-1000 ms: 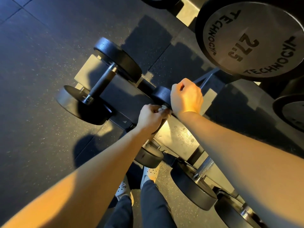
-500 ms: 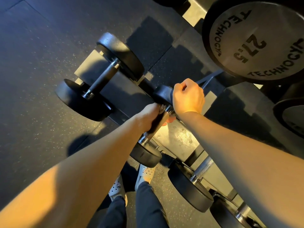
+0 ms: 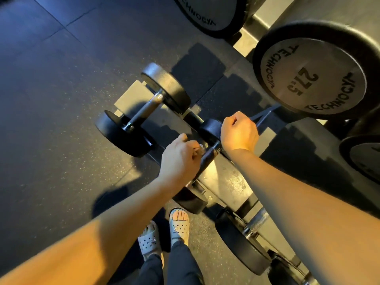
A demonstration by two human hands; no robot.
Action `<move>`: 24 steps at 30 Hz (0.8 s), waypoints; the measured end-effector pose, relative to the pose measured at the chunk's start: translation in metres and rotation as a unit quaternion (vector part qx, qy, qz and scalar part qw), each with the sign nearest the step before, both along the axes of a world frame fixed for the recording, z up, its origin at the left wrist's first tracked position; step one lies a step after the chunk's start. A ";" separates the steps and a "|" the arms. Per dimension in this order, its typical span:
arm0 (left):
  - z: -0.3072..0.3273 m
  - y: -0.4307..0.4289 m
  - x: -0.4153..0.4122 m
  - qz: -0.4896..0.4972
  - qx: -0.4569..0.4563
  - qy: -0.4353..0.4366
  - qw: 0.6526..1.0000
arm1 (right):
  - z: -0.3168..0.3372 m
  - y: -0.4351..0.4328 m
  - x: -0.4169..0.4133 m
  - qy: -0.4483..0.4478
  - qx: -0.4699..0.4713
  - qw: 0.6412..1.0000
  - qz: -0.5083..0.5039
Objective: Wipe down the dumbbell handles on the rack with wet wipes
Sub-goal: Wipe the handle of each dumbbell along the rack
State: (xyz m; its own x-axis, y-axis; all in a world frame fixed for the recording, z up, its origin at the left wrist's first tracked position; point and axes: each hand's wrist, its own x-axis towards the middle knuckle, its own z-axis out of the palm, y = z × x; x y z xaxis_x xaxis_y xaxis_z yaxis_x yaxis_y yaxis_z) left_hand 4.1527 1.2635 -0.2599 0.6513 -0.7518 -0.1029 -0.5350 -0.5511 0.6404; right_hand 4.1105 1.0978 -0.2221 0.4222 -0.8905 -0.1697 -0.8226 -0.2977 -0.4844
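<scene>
Left hand (image 3: 181,159): pinching a wet wipe (image 3: 199,147) against the dumbbell handle (image 3: 209,155).
Right hand (image 3: 239,132): gripping the dumbbell's far head (image 3: 209,128).
Dumbbell: lying on the rack shelf (image 3: 226,182).
Floor (image 3: 61,120): showing dark speckled rubber tiles.

Wipe (image 3: 200,147): we see only a pale scrap past the fingers of the left grip (image 3: 181,159); the rest is hidden inside it. The right grip (image 3: 239,131) is fisted with its fingertips tucked under, so we can't tell if it clamps anything. It covers part of the far head (image 3: 209,128), and the left wrist covers part of the near head (image 3: 190,200). The handle (image 3: 208,157) shows only between the grips. The right forearm hides most of the next handle (image 3: 260,220). The top plate (image 3: 205,15), side plate (image 3: 364,159) and bottom dumbbell (image 3: 287,270) are cut by the frame edges.
</scene>
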 end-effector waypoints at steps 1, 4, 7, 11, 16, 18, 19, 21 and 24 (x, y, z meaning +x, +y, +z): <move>0.007 0.008 0.007 0.029 -0.001 0.044 0.999 | 0.001 0.000 0.000 0.001 0.015 1.000 0.002; 0.026 0.031 0.026 0.060 -0.001 0.060 0.996 | 0.007 0.001 0.000 0.021 0.058 0.998 -0.006; 0.041 0.046 0.040 0.051 -0.004 0.070 0.996 | 0.020 0.028 -0.011 -0.081 -0.033 0.993 0.085; 0.052 0.054 0.051 0.101 0.006 0.134 0.986 | 0.027 0.095 -0.006 -0.140 0.129 0.961 0.202; 0.056 0.070 0.060 0.149 -0.003 0.291 0.945 | 0.009 0.125 0.018 -0.125 0.407 0.902 0.074; 0.054 0.079 0.068 0.184 -0.027 0.356 0.916 | 0.004 0.127 0.024 -0.123 0.399 0.906 0.067; 0.053 0.084 0.073 0.207 -0.033 0.361 0.909 | 0.004 0.127 0.027 -0.120 0.400 0.906 0.071; 0.049 0.094 0.086 0.268 -0.028 0.286 0.919 | 0.002 0.126 0.037 -0.138 0.397 0.904 0.080; 0.037 0.111 0.118 0.391 -0.009 0.131 0.911 | -0.011 0.119 0.060 -0.142 0.310 0.931 0.127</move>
